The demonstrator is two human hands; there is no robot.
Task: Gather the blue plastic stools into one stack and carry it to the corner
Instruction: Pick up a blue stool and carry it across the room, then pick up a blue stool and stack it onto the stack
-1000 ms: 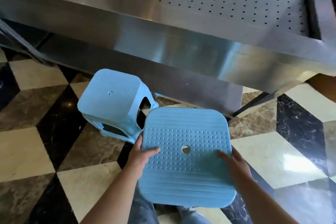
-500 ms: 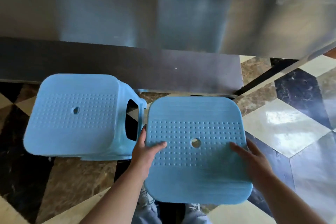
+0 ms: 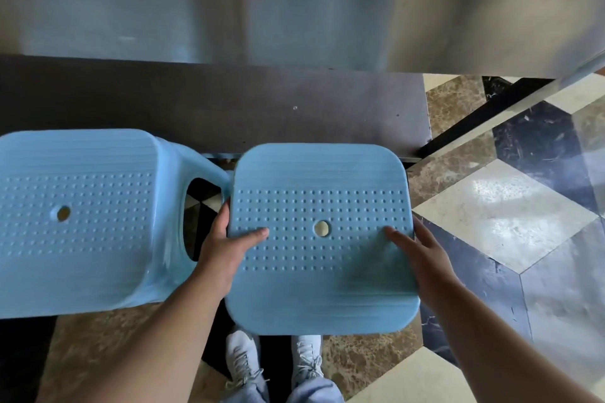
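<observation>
While both hands, left hand (image 3: 220,255) and right hand (image 3: 425,258), clamp its sides, the held stool (image 3: 320,193) faces seat-up; second stool (image 3: 82,222) just beside.

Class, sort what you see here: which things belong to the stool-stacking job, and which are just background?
Job:
held stool
second stool
left hand
right hand

Background:
steel counter
dark base panel
tiled floor
shoes

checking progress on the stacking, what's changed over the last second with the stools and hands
The view tipped down and closer: the second stool now fills the lower left, and the shoes have come into sight. The held stool sits nearer it, almost touching. Unchanged: left hand and right hand keep gripping its seat edges, thumbs on top; the stools remain unstacked.
</observation>
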